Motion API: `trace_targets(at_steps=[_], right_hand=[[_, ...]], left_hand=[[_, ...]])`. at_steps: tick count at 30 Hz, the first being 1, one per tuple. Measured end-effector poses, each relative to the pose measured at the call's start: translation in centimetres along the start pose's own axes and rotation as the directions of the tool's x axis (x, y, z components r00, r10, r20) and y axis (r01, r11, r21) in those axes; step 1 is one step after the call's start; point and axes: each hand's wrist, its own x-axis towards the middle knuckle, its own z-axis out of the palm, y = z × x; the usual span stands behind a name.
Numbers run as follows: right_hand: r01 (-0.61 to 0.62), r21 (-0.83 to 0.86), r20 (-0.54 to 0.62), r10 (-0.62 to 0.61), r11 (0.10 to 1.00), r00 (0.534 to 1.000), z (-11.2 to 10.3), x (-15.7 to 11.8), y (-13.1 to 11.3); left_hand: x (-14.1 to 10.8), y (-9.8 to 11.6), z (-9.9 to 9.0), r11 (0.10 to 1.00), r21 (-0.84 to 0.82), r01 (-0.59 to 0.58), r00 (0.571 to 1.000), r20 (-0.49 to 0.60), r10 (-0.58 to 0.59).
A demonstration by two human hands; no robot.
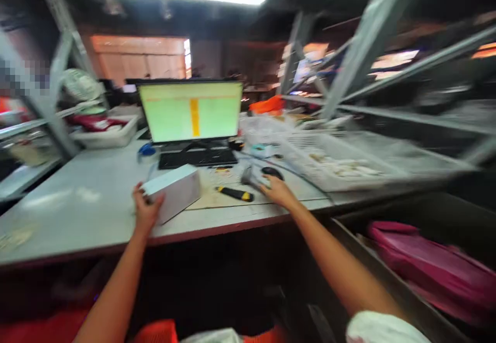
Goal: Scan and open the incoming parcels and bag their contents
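Observation:
A white box [180, 193] rests at the front of the white desk, and my left hand [147, 206] grips its left end. To the right, my right hand [276, 189] has its fingers wrapped round a grey handheld object [251, 176], blurred, perhaps a scanner. A black mouse [272, 173] lies just beyond that hand. Between the two hands is a black and yellow utility knife [234, 193] on a beige mat [209, 200].
A monitor [217, 110] with a lit screen stands behind a black keyboard [197, 158]. White plastic baskets [321, 175] are at right, and another white bin [112, 135] is back left. A pink bag [430, 265] lies in an open drawer at lower right. Metal posts flank the desk.

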Motion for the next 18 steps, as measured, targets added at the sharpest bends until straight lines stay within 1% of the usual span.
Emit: trace_targets(at_steps=[1,2,4,6,9,12,14,15,16,17,18], right_hand=[[-0.006,-0.012,0.037,0.006,1.000,0.999,1.2,0.8,0.4],[-0.011,-0.039,0.060,0.013,0.999,0.998,2.2,1.4,0.8],[-0.018,-0.158,0.074,0.030,0.987,0.997,3.6,2.3,1.5],[-0.011,-0.281,0.077,0.034,0.960,0.996,4.4,2.8,1.8],[0.009,-0.364,0.101,0.030,0.931,0.994,4.9,3.7,1.1],[-0.015,-0.425,0.135,0.080,0.905,0.988,4.3,3.9,-1.0],[-0.007,-0.453,0.147,0.082,0.892,0.986,3.1,2.9,-2.8],[0.033,-0.443,0.154,0.040,0.896,0.987,2.3,2.0,-3.7],[0.103,-0.411,0.172,-0.034,0.906,0.985,1.4,1.0,-4.5],[0.199,-0.354,0.203,-0.133,0.914,0.970,0.4,-0.1,-5.2],[0.302,-0.278,0.237,-0.239,0.912,0.942,-0.4,-1.3,-5.9]], left_hand=[[-0.8,-1.9,-1.4,0.998,-0.005,0.058,0.998,-0.036,-0.058],[-1.5,-3.5,-2.3,0.995,-0.039,0.095,0.994,-0.047,-0.097],[-2.1,-5.6,-2.8,0.983,-0.146,0.114,0.993,-0.025,-0.119],[-2.1,-6.5,-2.5,0.969,-0.226,0.097,0.995,0.004,-0.099],[-1.9,-6.6,-1.9,0.970,-0.230,0.078,0.997,-0.002,-0.081],[-2.0,-6.5,-2.0,0.972,-0.220,0.076,0.997,-0.005,-0.079],[-2.1,-6.6,-2.2,0.970,-0.223,0.093,0.995,-0.003,-0.096],[-2.2,-6.6,-2.3,0.969,-0.223,0.106,0.994,0.003,-0.108],[-2.2,-6.7,-2.3,0.968,-0.221,0.120,0.993,0.010,-0.120],[-2.2,-6.8,-2.3,0.967,-0.218,0.130,0.991,0.016,-0.130],[-2.3,-6.8,-2.3,0.967,-0.217,0.136,0.991,0.020,-0.135]])
